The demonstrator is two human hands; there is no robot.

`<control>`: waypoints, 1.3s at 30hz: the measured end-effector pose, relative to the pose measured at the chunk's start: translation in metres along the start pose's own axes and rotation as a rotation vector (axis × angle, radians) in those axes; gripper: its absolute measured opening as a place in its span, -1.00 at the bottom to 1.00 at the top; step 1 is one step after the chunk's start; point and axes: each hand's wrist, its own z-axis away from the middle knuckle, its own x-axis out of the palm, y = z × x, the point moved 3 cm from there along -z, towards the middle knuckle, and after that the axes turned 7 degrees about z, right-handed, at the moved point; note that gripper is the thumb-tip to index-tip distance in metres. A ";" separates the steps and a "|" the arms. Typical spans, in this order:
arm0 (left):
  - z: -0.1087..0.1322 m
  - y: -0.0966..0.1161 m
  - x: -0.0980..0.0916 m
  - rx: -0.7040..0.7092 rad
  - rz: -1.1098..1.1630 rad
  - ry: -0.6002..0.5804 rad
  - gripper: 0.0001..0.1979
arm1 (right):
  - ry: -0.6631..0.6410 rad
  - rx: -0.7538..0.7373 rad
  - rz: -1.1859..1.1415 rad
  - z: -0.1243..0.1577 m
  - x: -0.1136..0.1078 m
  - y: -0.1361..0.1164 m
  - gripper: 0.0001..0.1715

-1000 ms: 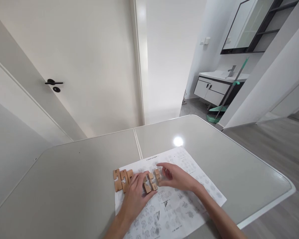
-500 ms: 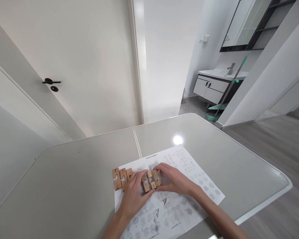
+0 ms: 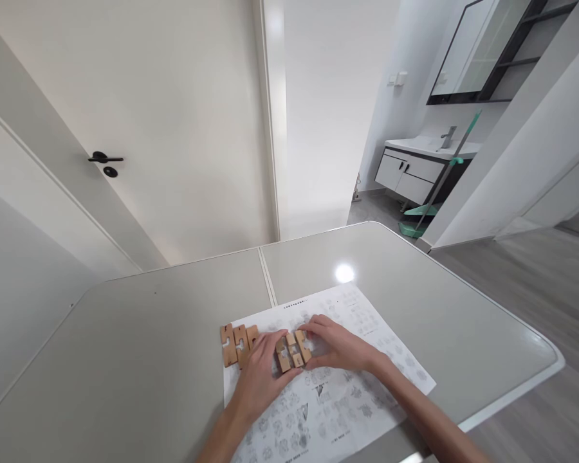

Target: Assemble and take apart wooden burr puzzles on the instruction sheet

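Note:
Three small notched wooden puzzle pieces stand side by side on the printed sheet (image 3: 357, 319), between my two hands. The left notched piece (image 3: 284, 361) is in the fingers and thumb of my left hand (image 3: 260, 372). My right hand (image 3: 340, 347) has the right notched piece (image 3: 303, 347) between its thumb and fingers. Between them is the middle notched piece (image 3: 297, 361), close to both; whether it touches them is unclear. Just left of my left hand lies a row of flatter notched wooden pieces (image 3: 228, 347), partly covered by that hand.
The sheet, printed with small diagrams, lies on a grey table (image 3: 149, 360) with a pale rim and a seam (image 3: 266, 273). A closed door (image 3: 197, 128) and wall stand beyond. At the back right are a washbasin cabinet (image 3: 410, 170) and a green-handled broom and dustpan (image 3: 417, 228).
My right thumb has shifted slightly to the right, along the right piece. My left hand keeps nearly the same place, and the whole view has moved a little.

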 end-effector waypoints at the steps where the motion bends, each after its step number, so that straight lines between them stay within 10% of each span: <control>1: 0.000 -0.001 0.000 0.003 -0.003 -0.002 -0.36 | 0.002 -0.008 0.012 -0.002 0.001 -0.001 -0.27; 31: 0.002 0.001 -0.001 0.065 0.015 -0.025 -0.29 | -0.138 -0.013 0.234 -0.010 0.004 -0.025 -0.19; 39: -0.002 0.004 0.002 0.052 -0.004 -0.026 -0.24 | -0.003 0.063 0.021 0.029 0.004 -0.009 -0.09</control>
